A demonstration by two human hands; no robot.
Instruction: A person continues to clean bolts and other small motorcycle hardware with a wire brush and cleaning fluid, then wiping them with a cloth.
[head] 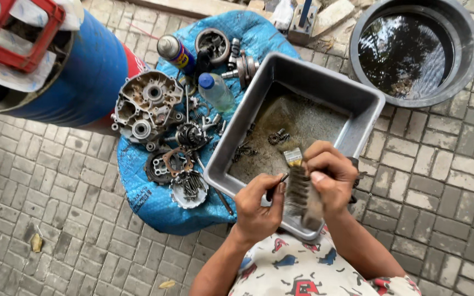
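From the head camera: over the near edge of the grey tray (325, 87), the right hand (330, 175) is clamped around a paintbrush (301, 194), bristles toward the person. The left hand (256, 205) pinches a small dark part (275, 187) just left of the bristles, its long axis slanting up toward them. Loose parts (277, 137) lie farther in the tray.
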